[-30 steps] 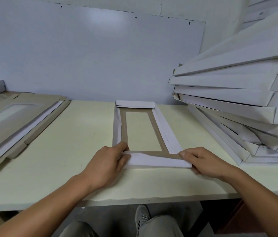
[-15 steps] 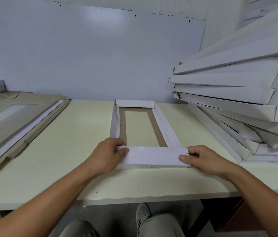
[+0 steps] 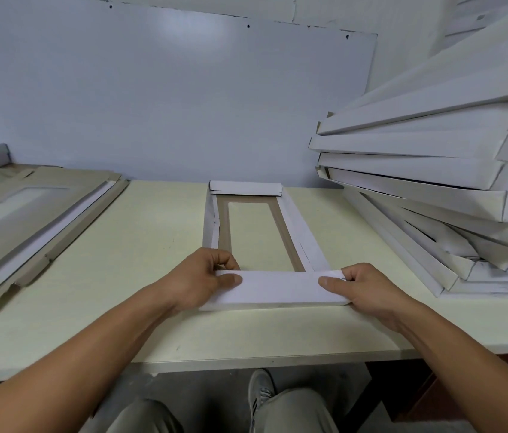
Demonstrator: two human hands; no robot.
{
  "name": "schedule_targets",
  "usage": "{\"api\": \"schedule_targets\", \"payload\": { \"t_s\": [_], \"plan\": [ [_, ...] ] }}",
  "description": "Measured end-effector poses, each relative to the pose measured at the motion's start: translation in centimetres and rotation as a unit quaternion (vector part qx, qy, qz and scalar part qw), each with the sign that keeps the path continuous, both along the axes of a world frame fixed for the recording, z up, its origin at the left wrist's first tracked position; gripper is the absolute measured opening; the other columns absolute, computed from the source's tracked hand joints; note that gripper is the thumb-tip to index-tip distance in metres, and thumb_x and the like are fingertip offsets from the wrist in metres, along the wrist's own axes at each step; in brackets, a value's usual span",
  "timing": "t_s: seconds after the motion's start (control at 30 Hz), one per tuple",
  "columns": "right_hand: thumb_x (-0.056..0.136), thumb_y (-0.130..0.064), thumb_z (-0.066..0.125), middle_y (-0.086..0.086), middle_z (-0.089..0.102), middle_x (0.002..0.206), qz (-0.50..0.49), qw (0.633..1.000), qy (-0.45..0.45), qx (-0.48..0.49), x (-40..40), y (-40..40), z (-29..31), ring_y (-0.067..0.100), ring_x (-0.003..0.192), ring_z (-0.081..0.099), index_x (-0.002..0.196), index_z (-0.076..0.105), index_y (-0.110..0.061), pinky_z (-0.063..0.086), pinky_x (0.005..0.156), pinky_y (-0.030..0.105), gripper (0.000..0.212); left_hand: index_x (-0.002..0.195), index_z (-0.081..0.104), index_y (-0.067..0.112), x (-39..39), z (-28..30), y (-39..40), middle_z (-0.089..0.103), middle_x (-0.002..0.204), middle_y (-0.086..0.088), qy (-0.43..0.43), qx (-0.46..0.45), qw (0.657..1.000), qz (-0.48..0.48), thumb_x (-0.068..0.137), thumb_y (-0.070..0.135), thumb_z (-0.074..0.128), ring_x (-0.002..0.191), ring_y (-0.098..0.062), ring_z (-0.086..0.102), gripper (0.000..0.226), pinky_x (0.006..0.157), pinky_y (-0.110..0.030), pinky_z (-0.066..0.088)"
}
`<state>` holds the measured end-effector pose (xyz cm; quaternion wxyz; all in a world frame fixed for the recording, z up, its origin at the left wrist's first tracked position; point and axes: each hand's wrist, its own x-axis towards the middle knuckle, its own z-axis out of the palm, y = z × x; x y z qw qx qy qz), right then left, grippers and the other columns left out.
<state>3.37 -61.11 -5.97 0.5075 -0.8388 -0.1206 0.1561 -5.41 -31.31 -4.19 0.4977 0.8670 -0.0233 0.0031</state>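
Observation:
A flat cardboard box lid (image 3: 290, 226) with a rectangular window lies in the middle of the pale table (image 3: 152, 232). Its inside is brown and its folded flaps are white. The far flap (image 3: 245, 188) is folded over. The near white flap (image 3: 277, 287) stands folded up along the front edge. My left hand (image 3: 205, 276) pinches the flap's left end, thumb on its face and fingers curled behind it. My right hand (image 3: 358, 284) pinches the right end the same way.
A tall leaning stack of finished white box lids (image 3: 433, 189) fills the right side of the table. Flat unfolded cardboard blanks (image 3: 28, 210) lie piled on the left. A white wall panel stands behind. My legs and a grey shoe (image 3: 260, 390) show below the table edge.
The near flap went from lying partly flat and creased to folded up and over along the front edge. Both hands shifted from pressing its corners to pinching its ends.

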Motion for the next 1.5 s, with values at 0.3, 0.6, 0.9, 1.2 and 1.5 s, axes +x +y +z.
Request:
{"api": "schedule_targets", "payload": {
  "t_s": [0.3,0.6,0.9,1.2,1.5],
  "plan": [
    [0.076,-0.044,0.084,-0.021,0.046,0.113,0.047,0.946,-0.288,-0.143,-0.5,-0.4,-0.7,-0.007,0.104,0.045,0.125,0.052,-0.045,0.038,0.082,0.014,0.058,0.083,0.057,0.019,1.4,0.6,-1.0,0.055,0.074,0.011,0.021,0.205,0.977,0.046,0.096,0.017,0.050,0.071,-0.011,0.052,0.014,0.065,-0.025,0.042],
    [0.095,-0.040,0.062,-0.024,0.062,0.100,0.142,0.872,-0.393,-0.256,-0.5,0.4,-0.2,-0.001,0.102,0.048,0.107,0.069,-0.038,0.029,0.094,0.029,0.013,0.095,0.050,0.027,1.3,-0.9,-1.7,0.056,0.094,0.006,-0.053,0.352,0.930,0.094,0.096,0.025,0.044,0.088,-0.021,0.056,0.006,0.082,-0.038,0.034],
    [0.099,-0.027,0.056,-0.015,0.066,0.098,0.161,0.907,-0.293,-0.255,-1.0,1.1,0.2,0.007,0.092,0.057,0.104,0.067,-0.028,0.043,0.089,0.028,0.012,0.073,0.040,0.029,-1.7,-2.8,-0.4,0.042,0.070,0.011,-0.190,0.343,0.919,-0.033,0.093,0.057,0.052,0.068,-0.012,0.039,0.036,0.071,-0.032,0.034],
    [0.105,-0.041,0.037,-0.008,0.051,0.084,0.152,0.866,-0.328,-0.346,-1.1,2.3,-0.9,0.016,0.086,0.046,0.088,0.051,-0.022,0.032,0.081,0.034,0.028,0.061,0.042,0.019,-1.7,-3.6,-0.3,0.042,0.060,0.005,-0.200,0.279,0.939,-0.001,0.096,0.026,0.058,0.059,-0.015,0.041,0.039,0.057,-0.027,0.031],
    [0.091,-0.041,0.067,0.002,0.027,0.157,-0.099,0.929,-0.315,-0.165,-3.2,3.5,-3.1,0.018,0.144,0.016,0.150,0.040,-0.015,0.025,0.118,0.039,0.070,0.057,0.033,0.024,-1.9,-3.6,-1.3,0.039,0.055,0.003,-0.182,0.267,0.945,0.054,0.093,0.023,0.057,0.057,-0.020,0.039,0.043,0.057,-0.030,0.029]
  ]
}}
